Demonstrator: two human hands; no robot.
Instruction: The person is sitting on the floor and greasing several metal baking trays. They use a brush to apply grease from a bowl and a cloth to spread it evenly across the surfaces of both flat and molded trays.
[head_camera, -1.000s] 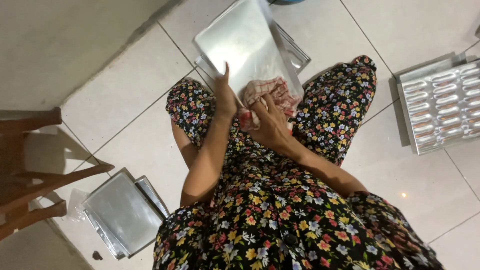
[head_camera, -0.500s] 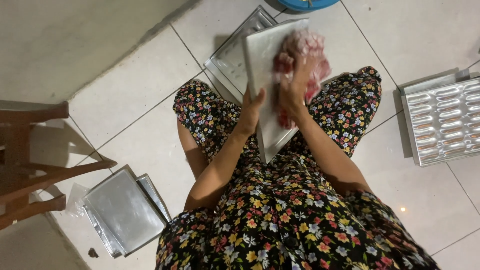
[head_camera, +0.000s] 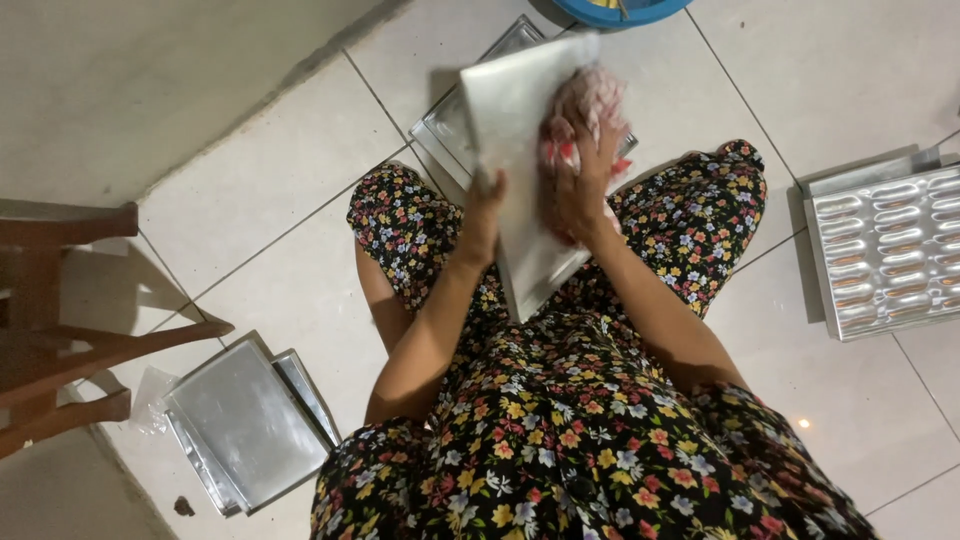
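While the left hand (head_camera: 487, 205) is gripping the flat rectangular metal tray (head_camera: 520, 160) by its left edge, fingers closed, the right hand (head_camera: 583, 175) is pressing a crumpled pink-and-white cloth (head_camera: 585, 100) flat-fingered, farther up than before.

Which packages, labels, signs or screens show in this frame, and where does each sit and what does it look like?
No labels, signs or screens are visible.
Clear plastic wrap or bag: crumpled on the tiled floor, at the left edge of the stack of flat metal trays, lower left beside the wooden stool; see-through, no print discernible.
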